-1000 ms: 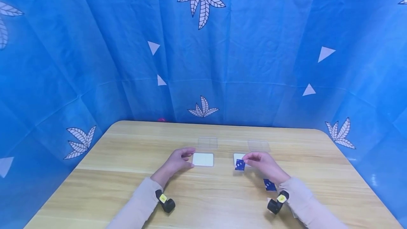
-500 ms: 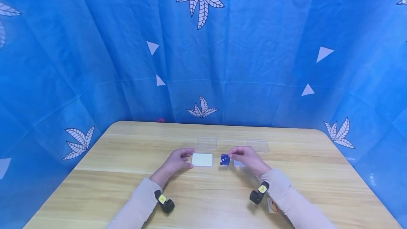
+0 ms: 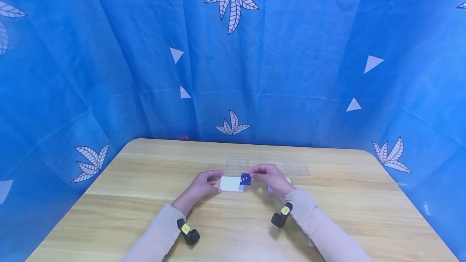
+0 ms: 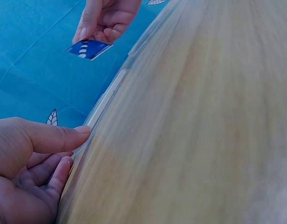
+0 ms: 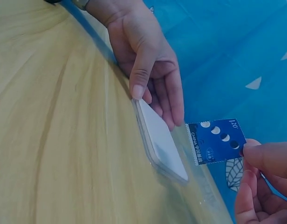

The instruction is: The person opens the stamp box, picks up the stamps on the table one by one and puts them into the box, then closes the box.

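Between thumb and finger my right hand pinches a dark blue postage stamp by its edge. White moon phases are printed on the stamp, plain to see in the right wrist view. It hangs just above the right end of a flat clear plastic box with a white top surface. My left hand holds that box at its left end, thumb at the near corner and a finger at the far corner. The other left fingers lie loosely curled in the left wrist view.
A second white flat box lies to the right, partly hidden behind my right hand. Two clear plastic covers lie behind the boxes. A small pale piece shows beside my right sleeve. A blue curtain hangs behind the wooden table.
My right hand has carried the stamp leftward, from in front of the second box to the right end of the first. My left hand has stayed at the first box.
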